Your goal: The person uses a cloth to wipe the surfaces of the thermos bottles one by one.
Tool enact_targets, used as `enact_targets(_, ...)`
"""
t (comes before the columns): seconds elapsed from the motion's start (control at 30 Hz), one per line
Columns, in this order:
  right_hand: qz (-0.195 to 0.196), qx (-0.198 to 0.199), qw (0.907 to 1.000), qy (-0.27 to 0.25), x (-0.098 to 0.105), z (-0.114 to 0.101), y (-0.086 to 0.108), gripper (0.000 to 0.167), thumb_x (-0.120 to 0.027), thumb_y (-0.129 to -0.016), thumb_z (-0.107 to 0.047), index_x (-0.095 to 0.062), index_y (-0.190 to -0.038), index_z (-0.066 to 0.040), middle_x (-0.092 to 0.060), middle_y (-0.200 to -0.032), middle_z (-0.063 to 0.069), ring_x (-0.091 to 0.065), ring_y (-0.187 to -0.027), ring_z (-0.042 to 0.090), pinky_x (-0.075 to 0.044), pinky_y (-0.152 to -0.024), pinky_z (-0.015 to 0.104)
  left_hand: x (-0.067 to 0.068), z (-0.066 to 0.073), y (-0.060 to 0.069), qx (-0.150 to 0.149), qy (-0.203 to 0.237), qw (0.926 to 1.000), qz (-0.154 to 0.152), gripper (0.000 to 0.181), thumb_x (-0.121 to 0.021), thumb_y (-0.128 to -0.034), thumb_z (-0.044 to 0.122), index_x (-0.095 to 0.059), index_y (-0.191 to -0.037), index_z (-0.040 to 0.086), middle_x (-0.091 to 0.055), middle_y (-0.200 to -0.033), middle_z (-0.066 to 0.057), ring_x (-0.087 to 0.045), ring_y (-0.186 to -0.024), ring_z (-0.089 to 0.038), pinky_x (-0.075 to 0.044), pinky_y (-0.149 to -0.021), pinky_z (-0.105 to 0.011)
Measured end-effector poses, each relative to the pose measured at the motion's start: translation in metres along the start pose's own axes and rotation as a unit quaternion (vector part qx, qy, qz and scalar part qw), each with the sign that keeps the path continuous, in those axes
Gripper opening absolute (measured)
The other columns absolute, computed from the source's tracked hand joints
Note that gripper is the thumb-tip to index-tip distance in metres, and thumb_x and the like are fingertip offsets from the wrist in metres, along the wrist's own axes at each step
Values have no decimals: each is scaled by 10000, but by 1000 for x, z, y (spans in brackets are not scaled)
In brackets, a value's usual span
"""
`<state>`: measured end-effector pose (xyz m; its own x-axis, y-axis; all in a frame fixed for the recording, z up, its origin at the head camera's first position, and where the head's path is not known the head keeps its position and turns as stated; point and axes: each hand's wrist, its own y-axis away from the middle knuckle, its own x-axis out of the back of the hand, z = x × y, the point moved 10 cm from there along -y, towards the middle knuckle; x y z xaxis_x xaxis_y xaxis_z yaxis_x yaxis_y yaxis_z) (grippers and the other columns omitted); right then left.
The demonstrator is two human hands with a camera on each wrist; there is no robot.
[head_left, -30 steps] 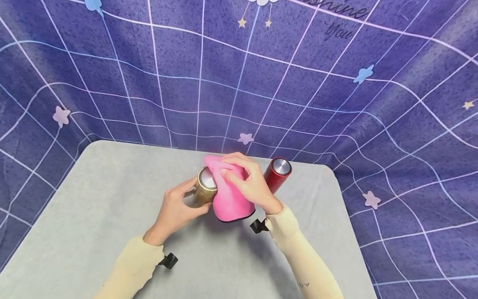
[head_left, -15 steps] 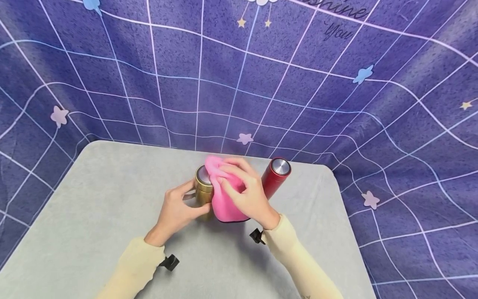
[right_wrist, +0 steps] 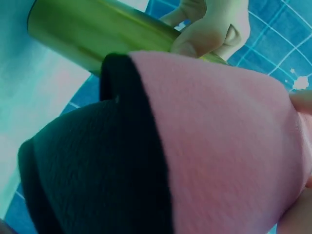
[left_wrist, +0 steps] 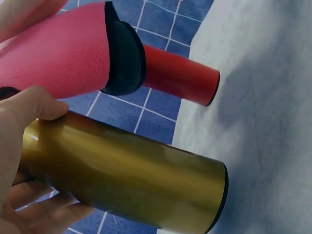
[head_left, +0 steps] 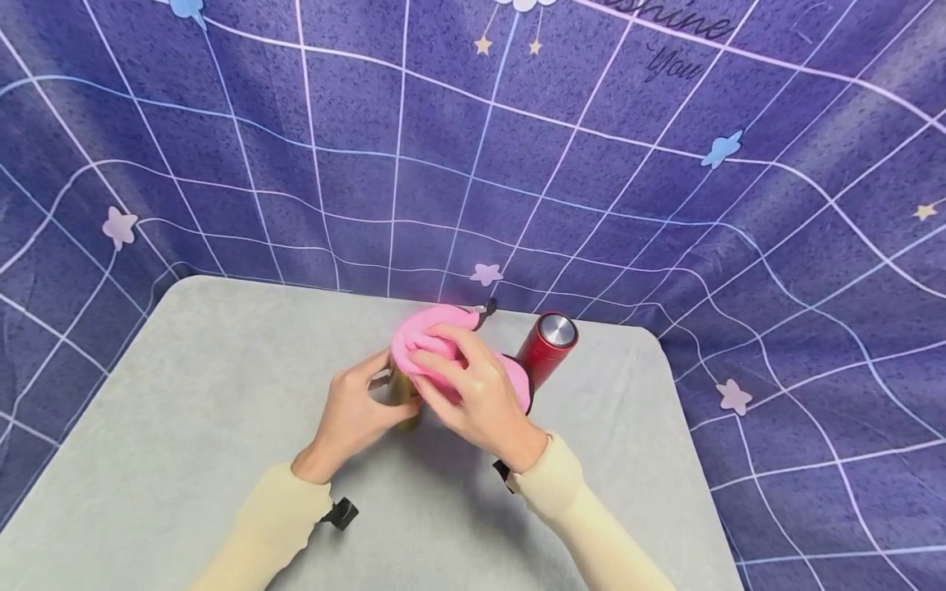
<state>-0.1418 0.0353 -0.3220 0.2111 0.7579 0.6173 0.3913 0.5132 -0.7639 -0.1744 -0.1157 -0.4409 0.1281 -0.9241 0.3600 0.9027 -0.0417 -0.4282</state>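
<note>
A gold thermos flask (left_wrist: 131, 170) stands on the table, its upper part gripped between the thumb and fingers of my left hand (head_left: 353, 419). With bent fingers my right hand (head_left: 480, 398) bunches a pink cloth (head_left: 421, 328) and presses it over the flask's top, so the metal lid is hidden in the head view. The cloth has black edging, and its dark underside (right_wrist: 92, 165) shows in the right wrist view. Part of the cloth hangs out on the right, past my right hand.
A red thermos flask (head_left: 544, 353) with a silver lid stands right of my right hand. The table has a grey cover (head_left: 185, 394). A purple-blue curtain (head_left: 355, 189) with a grid pattern hangs behind and beside the table.
My right hand has drawn the pink cloth left and over the flask's lid, which showed before. The cloth is more bunched, and its free part has swung to the right. My left hand keeps its grip.
</note>
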Motion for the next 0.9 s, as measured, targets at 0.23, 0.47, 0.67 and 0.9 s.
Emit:
enact_targets(0.23, -365, 354, 9977, 448, -8, -6, -5, 310, -835, -921, -130, -814, -1231, -136, -653, -1300, 137, -655, -1157, 250, -622, -943, 331, 1, 5, -4, -90, -476, 9988, 23, 701, -963, -705, 155, -731, -1366, 138, -771, -1274, -70, -778, -1057, -291, -674, -883, -458)
enact_targets(0.47, -600, 799, 9861, 1327, -17, -14, -13, 216, -704, -956, -66, -814, -1119, -156, -655, -1281, 125, -598, -931, 233, -580, -766, 292, 3, 11, -9, -425, -979, 9941, 175, 653, -966, -684, 191, -731, -1282, 76, -796, -1143, -91, -784, -965, -301, -672, -825, -485)
enact_targets(0.67, -828, 967, 9767, 1726, -23, -16, -20, 205, -644, -968, -51, -790, -1087, -132, -648, -1276, 135, -518, -848, 228, -488, -667, 267, 3, 12, -11, -416, -1278, 9907, 191, 686, -993, -664, 208, -725, -1272, 36, -795, -1101, -125, -772, -934, -343, -658, -795, -532)
enact_targets(0.9, -1569, 835, 9668, 1834, -35, -11, -30, 208, -664, -963, -106, -801, -1114, -145, -633, -1266, 106, -552, -952, 240, -547, -791, 290, 1, 18, -10, -591, -1776, 9820, 250, 683, -999, -645, 268, -728, -1223, 27, -785, -1050, -127, -761, -889, -382, -636, -733, -574)
